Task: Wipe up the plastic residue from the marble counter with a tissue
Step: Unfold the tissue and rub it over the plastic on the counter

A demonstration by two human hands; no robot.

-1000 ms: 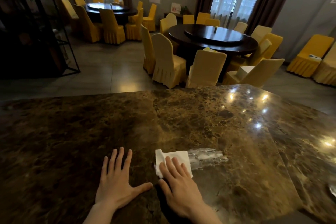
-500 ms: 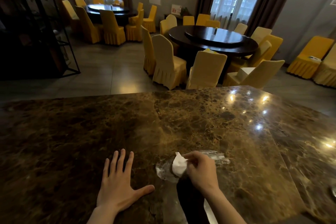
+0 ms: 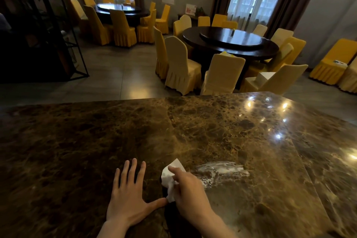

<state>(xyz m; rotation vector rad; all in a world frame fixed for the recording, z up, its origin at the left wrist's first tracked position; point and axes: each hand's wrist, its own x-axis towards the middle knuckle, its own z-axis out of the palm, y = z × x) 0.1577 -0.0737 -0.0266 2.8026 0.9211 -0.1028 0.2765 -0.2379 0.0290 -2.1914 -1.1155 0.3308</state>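
Head view, looking forward and down at the brown marble counter [image 3: 222, 133]. Your left hand [image 3: 128, 197] lies flat on the stone, palm down, fingers [image 3: 133, 170] straight and spread moderately apart, the thumb swung wide to the right so that its tip sits just beside the lower edge of the tissue [image 3: 171, 177]; it holds nothing. Your right hand [image 3: 190, 193] is curled closed around the white tissue, which is bunched in the grip, with one crumpled corner rising above the knuckles and another fold hanging below toward the left thumb. The right index finger lies extended along the top of the wad; the remaining fingers are tucked under and cannot be seen individually. Whether the tissue presses on the stone or is held just above it cannot be told. The plastic residue [image 3: 220, 170] appears as a whitish streaked smear on the counter immediately to the right of the right hand, its near end touching the knuckle area. Beyond the counter stand round dark tables [image 3: 229, 42] ringed by yellow-covered chairs [image 3: 181, 65].
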